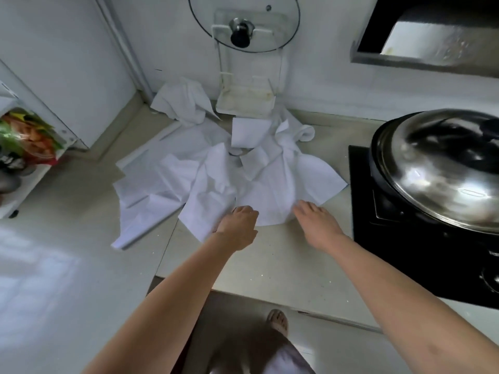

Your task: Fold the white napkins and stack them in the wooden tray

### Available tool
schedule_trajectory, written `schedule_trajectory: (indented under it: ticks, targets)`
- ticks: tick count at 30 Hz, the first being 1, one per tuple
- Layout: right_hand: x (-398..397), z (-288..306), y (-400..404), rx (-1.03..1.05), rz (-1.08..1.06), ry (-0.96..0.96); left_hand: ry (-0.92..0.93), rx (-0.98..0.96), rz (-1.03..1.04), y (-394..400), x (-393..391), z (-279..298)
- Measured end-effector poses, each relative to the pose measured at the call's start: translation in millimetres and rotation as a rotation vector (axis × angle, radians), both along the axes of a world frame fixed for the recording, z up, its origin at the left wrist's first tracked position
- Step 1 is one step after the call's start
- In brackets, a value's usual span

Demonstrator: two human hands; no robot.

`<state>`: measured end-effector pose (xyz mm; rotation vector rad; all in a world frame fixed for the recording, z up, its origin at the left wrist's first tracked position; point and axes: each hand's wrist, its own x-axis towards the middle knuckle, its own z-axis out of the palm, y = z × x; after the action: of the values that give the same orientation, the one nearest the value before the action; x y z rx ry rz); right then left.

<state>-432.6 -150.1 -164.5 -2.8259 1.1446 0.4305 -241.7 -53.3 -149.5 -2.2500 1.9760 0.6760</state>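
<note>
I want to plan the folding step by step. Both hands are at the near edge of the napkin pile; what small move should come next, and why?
Probably pinch the nearest napkin and draw it clear: left hand and right hand already touch its edge.

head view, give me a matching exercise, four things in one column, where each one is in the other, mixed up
Things:
1. glass lid
2. steel wok lid
3. snack bag
4. left hand

Places:
A. at the near edge of the white napkins
B. far left, on a shelf
C. hung on the wall rack
D. on the stove at right

Pairs: 1-C, 2-D, 3-B, 4-A
</note>
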Motion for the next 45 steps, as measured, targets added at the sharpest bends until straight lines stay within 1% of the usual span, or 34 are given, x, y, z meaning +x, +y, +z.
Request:
schedule_trajectory:
  ticks: [6,8,10,11,12,13,15,16,17,20,22,23,25,26,27,29,30,33,35,37,39,41,42,45]
  targets:
    - [11.8,-6.2,-41.9,-0.007,0.154,0.076,-0.087,0.023,-0.004,-33.1,-12.2,-17.6]
    - [12.3,-10.1,-47.6,-0.068,0.257,0.022,-0.120,0.031,-0.004,-37.2,-15.7,-23.9]
    - [11.3,-12.1,-53.3,-0.054,0.293,-0.026,-0.150,0.008,0.001,-38.7,-18.0,-28.1]
    - [11.9,-11.0,-53.7,0.045,0.259,-0.063,-0.153,-0.011,0.007,-39.3,-18.0,-29.0]
    - [12.0,-9.9,-54.0,0.101,0.200,-0.140,-0.134,-0.033,0.023,-40.2,-16.9,-29.8]
    - [12.3,-6.6,-54.9,0.156,0.133,-0.204,-0.093,-0.067,0.056,-41.4,-15.7,-29.6]
    - [16.5,1.3,-56.4,0.243,0.030,-0.342,0.066,-0.144,0.144,-43.4,-14.7,-24.7]
    - [20.0,6.7,-56.2,0.304,-0.020,-0.407,0.126,-0.177,0.153,-44.8,-15.7,-19.2]
    - [23.8,13.1,-55.5,0.355,-0.070,-0.471,0.136,-0.205,0.134,-46.5,-17.2,-14.0]
    - [38.4,32.0,-52.1,0.369,-0.186,-0.627,0.072,-0.334,0.096,-48.1,-15.6,2.2]
    - [45.3,44.2,-48.6,0.380,-0.213,-0.674,0.143,-0.374,0.164,-48.6,-5.3,12.5]
    - [47.2,49.5,-47.4,0.406,-0.217,-0.677,0.222,-0.371,0.197,-48.8,2.3,18.0]
    - [47.1,58.5,-48.0,0.482,-0.214,-0.649,0.399,-0.298,0.220,-48.4,19.9,34.1]
    - [46.1,62.2,-48.2,0.515,-0.206,-0.624,0.454,-0.212,0.201,-47.2,28.0,44.1]
    - [44.2,65.5,-47.6,0.540,-0.201,-0.598,0.468,-0.097,0.150,-45.7,34.4,54.2]
    - [38.9,68.5,-44.3,0.554,-0.215,-0.574,0.410,0.137,0.015,-41.7,39.8,71.2]
    - [36.1,68.6,-41.3,0.543,-0.229,-0.582,0.384,0.223,-0.038,-39.6,40.2,76.9]
    - [28.0,68.1,-30.9,0.572,-0.309,-0.644,0.361,0.346,-0.109,-36.2,40.5,95.5]
    - [26.7,75.2,-22.0,0.591,-0.285,-0.607,0.308,0.417,-0.168,-38.1,43.5,112.5]
    - [28.2,89.1,-13.2,0.613,-0.212,-0.509,0.165,0.496,-0.239,-42.0,48.2,129.2]
    - [29.2,111.1,-3.8,0.754,-0.173,-0.369,0.033,0.589,-0.251,-45.0,51.0,140.6]
    - [29.4,128.5,2.6,0.896,-0.165,-0.182,0.014,0.701,-0.214,-47.1,48.6,146.1]
    - [29.0,131.9,3.6,0.906,-0.158,-0.086,0.021,0.752,-0.198,-47.1,45.9,148.6]
    - [34.1,140.2,5.8,0.807,-0.188,0.202,0.011,0.849,-0.171,-46.5,39.6,149.4]
